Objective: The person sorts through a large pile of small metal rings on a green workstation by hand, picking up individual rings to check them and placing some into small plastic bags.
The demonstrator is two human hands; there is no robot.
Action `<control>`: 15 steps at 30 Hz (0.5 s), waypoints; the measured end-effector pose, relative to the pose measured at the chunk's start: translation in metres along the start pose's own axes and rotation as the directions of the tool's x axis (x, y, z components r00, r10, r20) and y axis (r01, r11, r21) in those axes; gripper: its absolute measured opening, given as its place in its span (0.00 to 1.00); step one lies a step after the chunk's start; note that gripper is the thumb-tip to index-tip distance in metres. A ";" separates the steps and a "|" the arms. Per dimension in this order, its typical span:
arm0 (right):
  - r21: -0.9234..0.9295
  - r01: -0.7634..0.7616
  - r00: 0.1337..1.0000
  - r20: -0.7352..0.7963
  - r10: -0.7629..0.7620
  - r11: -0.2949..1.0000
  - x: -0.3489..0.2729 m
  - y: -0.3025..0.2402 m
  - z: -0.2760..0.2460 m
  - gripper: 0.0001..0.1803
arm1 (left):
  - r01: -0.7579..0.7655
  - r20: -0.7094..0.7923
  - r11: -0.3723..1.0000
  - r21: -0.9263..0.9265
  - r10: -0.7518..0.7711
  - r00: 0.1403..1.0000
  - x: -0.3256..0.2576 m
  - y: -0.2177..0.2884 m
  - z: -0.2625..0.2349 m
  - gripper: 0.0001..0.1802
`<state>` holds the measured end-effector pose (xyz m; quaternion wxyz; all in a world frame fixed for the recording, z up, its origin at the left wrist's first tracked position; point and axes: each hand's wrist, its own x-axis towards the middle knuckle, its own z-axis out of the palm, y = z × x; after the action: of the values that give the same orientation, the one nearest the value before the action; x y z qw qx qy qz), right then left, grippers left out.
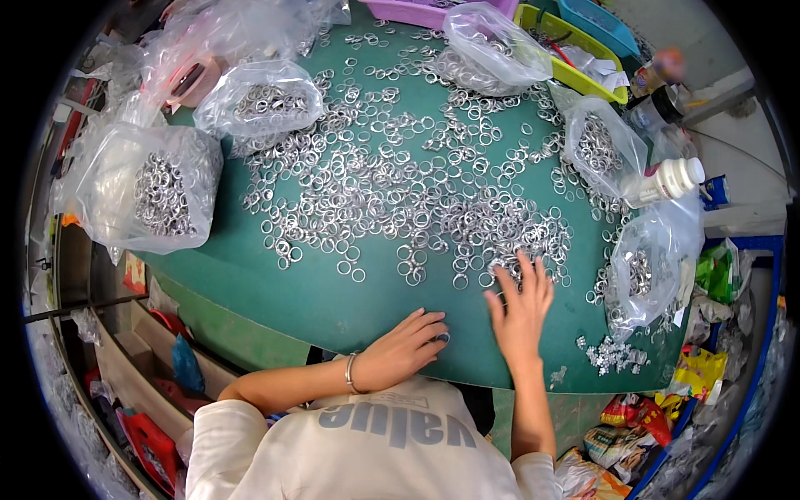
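Many small silver metal rings (392,196) lie loose over the green table top (292,308), heaped thickest in front of my right hand. My right hand (521,312) is open, its fingers spread and their tips at the near edge of the heap. A ring shows near its thumb and index finger. Close to the table's near edge, my left hand (406,348) is closed with its fingers curled. One metal ring (442,337) shows at its fingertips; the palm is hidden. A bracelet (351,372) circles the left wrist.
Clear plastic bags of rings stand at the left (158,196), far left (267,100), far middle (483,54) and right (642,271). A white bottle (671,181) leans at the right. Small silver pieces (615,356) lie near the right corner. A yellow-green basket (575,58) sits far right.
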<state>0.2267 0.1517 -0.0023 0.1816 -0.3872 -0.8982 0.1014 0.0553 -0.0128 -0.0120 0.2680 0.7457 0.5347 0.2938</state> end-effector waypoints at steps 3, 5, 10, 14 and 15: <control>-0.019 -0.042 0.997 -0.071 0.041 0.999 0.001 0.023 -0.001 0.16 | 0.009 -0.011 1.000 -0.006 -0.009 1.000 -0.002 0.004 -0.002 0.23; 0.034 -0.108 0.989 -0.100 0.111 0.994 0.004 0.027 -0.004 0.16 | 0.006 -0.011 0.999 0.054 -0.005 1.000 0.003 0.010 -0.005 0.20; 0.037 0.035 0.998 -0.050 -0.033 0.999 0.045 -0.023 0.008 0.25 | -0.012 0.001 0.997 0.070 0.012 1.000 0.003 0.003 0.007 0.16; 0.034 0.190 0.972 0.131 -0.193 0.981 0.041 -0.034 0.021 0.26 | 0.038 -0.027 0.999 -0.033 -0.039 0.999 -0.001 0.002 -0.001 0.17; 0.046 0.221 0.957 0.182 -0.226 0.974 0.034 -0.035 0.020 0.25 | 0.058 -0.055 0.996 -0.064 -0.061 0.997 0.000 0.000 -0.006 0.19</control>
<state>0.1742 0.1520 -0.0008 0.1119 -0.2696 -0.9480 0.1273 0.0505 -0.0119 -0.0078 0.2845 0.7118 0.5547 0.3235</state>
